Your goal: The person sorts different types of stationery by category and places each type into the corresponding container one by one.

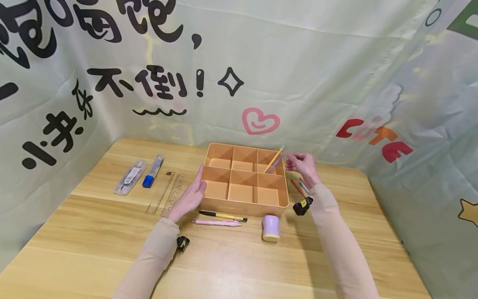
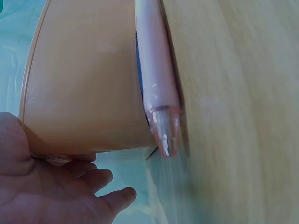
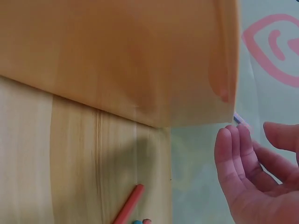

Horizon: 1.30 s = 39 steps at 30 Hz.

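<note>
An orange divided organizer box (image 1: 244, 203) stands on the table. My left hand (image 1: 189, 197) rests against its left side, fingers extended past the corner in the left wrist view. By the back right corner is my right hand (image 1: 303, 165), fingers loosely bent, with nothing visible between thumb and fingers. A yellow-orange pencil (image 1: 274, 160) and a purple pencil (image 1: 276, 163) lean in the back right compartment. The purple one's end (image 3: 242, 121) shows close to the right fingertips. Beside the box on the right lie a red pencil (image 1: 298, 188) and a blue one (image 1: 304, 187), partly hidden by the arm.
In front of the box lie a yellow-black pen (image 1: 223, 215), a pink pen (image 1: 217, 223) and a small lilac bottle-shaped object (image 1: 271, 227). To the left are a clear ruler (image 1: 164, 194), a blue-capped tube (image 1: 153, 171) and a clear case (image 1: 130, 177). Printed cloth hangs behind.
</note>
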Each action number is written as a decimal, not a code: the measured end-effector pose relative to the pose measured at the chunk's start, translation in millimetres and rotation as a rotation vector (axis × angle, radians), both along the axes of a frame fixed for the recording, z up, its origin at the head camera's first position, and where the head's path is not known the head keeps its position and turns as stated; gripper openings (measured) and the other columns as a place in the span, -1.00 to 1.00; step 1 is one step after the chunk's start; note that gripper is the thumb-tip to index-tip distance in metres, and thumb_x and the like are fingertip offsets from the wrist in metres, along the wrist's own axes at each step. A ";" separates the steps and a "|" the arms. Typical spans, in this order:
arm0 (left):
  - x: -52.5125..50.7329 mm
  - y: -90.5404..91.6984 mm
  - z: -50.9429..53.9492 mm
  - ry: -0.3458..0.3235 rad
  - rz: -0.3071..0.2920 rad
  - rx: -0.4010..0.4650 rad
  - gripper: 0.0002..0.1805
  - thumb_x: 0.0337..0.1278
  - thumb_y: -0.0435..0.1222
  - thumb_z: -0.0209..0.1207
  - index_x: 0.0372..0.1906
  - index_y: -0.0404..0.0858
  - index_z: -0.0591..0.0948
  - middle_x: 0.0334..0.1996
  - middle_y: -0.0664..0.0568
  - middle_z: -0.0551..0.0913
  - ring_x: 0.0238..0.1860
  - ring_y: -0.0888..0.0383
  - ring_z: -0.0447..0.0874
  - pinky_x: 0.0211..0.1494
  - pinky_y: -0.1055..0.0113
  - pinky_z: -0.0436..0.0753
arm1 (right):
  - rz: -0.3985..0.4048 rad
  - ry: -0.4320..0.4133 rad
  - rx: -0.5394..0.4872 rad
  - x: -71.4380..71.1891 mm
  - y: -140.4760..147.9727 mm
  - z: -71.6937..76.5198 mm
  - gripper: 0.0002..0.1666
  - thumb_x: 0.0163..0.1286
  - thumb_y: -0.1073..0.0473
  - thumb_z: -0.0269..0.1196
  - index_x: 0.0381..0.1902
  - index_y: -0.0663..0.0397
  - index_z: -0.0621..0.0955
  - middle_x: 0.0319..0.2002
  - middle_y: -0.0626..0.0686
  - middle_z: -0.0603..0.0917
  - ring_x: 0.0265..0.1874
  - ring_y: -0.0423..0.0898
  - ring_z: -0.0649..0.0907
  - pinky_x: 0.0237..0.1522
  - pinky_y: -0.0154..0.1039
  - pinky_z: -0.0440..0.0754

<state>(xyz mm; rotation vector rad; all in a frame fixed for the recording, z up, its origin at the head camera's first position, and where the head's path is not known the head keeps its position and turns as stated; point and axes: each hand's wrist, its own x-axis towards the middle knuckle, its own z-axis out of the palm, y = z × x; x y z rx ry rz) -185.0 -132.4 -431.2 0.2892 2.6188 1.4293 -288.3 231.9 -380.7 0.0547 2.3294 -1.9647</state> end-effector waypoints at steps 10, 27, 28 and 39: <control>-0.6 0.1 0.3 0.000 -0.002 0.015 -0.27 0.61 -0.32 -0.33 0.60 -0.23 -0.43 0.63 -0.23 -0.36 0.60 -0.30 -0.09 0.68 -0.09 -0.12 | 0.067 0.040 -0.062 1.1 25.5 -20.3 -0.42 0.47 0.10 0.26 0.19 0.53 0.51 -0.38 -0.04 0.76 -0.40 -0.21 0.75 -0.24 -0.33 0.79; 1.1 -1.2 -1.5 -0.007 0.006 0.010 -0.27 0.61 -0.32 -0.33 0.60 -0.22 -0.43 0.64 -0.20 -0.37 0.62 -0.26 -0.18 0.68 -0.07 -0.17 | 0.079 0.025 0.013 32.8 5.4 -4.8 -0.45 0.57 0.20 0.10 0.31 0.55 0.40 -0.40 -0.16 0.70 -0.38 -0.28 0.71 -0.19 -0.35 0.78; 1.0 -1.1 -1.3 -0.005 0.007 0.009 -0.27 0.61 -0.32 -0.33 0.61 -0.22 -0.42 0.64 -0.20 -0.37 0.62 -0.26 -0.17 0.68 -0.07 -0.16 | 0.081 0.032 0.014 33.4 4.6 -4.3 -0.46 0.56 0.20 0.10 0.30 0.56 0.40 -0.40 -0.16 0.71 -0.38 -0.28 0.71 -0.18 -0.33 0.78; 1.4 0.1 2.8 -0.014 0.000 0.018 -0.28 0.60 -0.32 -0.33 0.61 -0.24 -0.41 0.64 -0.23 -0.34 0.61 -0.29 -0.12 0.68 -0.08 -0.14 | 0.094 0.086 0.110 45.6 2.4 -4.3 -0.51 0.56 0.21 0.09 0.25 0.52 0.46 -0.35 -0.12 0.72 -0.34 -0.27 0.71 -0.17 -0.28 0.79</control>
